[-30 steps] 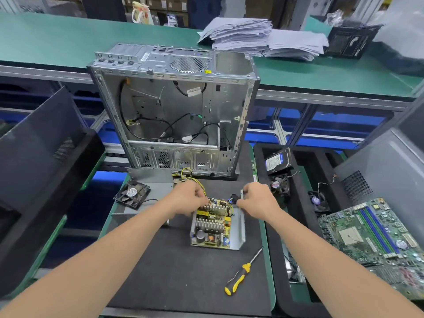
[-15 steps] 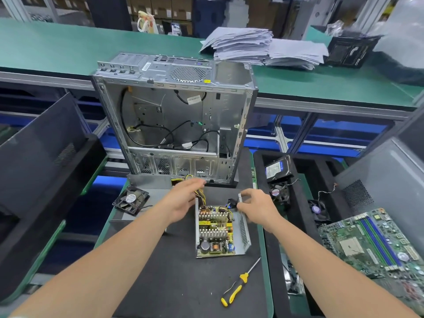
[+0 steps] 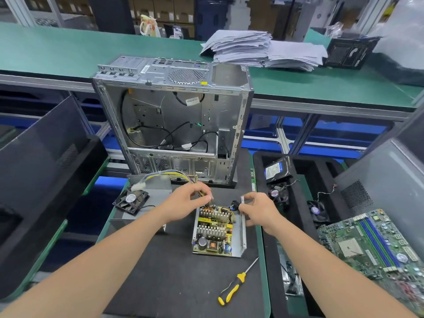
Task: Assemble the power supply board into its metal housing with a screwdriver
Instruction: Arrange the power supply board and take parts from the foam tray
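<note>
Metal housing (image 3: 242,234) holds power board (image 3: 214,228) (screwdriver (image 3: 234,283) outside).

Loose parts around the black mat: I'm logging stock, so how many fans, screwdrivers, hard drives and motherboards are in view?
Fans: 3
Screwdrivers: 1
Hard drives: 1
Motherboards: 1
Total: 6

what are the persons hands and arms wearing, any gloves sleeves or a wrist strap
Nothing worn shows in this view. The left hand and right hand are ungloved, with no rings visible. The left forearm and right forearm are bare down to the frame edge: no sleeve, watch, wristband or grounding strap.
</note>
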{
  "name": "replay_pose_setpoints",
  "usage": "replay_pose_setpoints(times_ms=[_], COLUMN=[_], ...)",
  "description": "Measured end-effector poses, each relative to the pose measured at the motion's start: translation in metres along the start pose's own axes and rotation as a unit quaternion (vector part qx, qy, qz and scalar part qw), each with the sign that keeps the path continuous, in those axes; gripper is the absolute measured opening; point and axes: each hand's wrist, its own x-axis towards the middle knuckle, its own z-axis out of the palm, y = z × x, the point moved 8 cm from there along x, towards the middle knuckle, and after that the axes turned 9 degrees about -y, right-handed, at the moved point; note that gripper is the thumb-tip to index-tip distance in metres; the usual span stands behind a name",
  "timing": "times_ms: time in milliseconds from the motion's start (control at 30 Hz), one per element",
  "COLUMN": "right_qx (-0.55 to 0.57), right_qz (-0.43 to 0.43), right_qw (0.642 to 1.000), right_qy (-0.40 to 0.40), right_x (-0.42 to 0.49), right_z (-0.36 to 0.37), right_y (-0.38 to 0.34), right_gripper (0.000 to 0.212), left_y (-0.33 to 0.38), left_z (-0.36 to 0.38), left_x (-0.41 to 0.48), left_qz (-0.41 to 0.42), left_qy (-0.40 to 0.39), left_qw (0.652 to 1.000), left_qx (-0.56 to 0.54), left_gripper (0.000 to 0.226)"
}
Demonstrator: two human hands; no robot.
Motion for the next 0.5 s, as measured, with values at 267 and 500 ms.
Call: replay_pose_setpoints(times_ms=[267, 500], right_qx=[-0.018, -0.075], right_qz=[-0.015, -0.053], right_qw=[1.0, 0.996], right_qy=[-0.005, -0.008], right_x=[0.01, 0.021], right_z=[0.004, 0.014], right_y=[-0.011, -0.037], right_gripper=[0.041, 0.04], left_y=[-0.007, -0.008], left_z=[-0.003, 0.009], left_x=[-0.035, -0.057], left_qz=[-0.055, -0.124], left_qy=[-0.042, 0.045], left_qw=[0.994, 0.954], left_qx=[-0.087, -0.269], left_gripper=[0.013, 0.016])
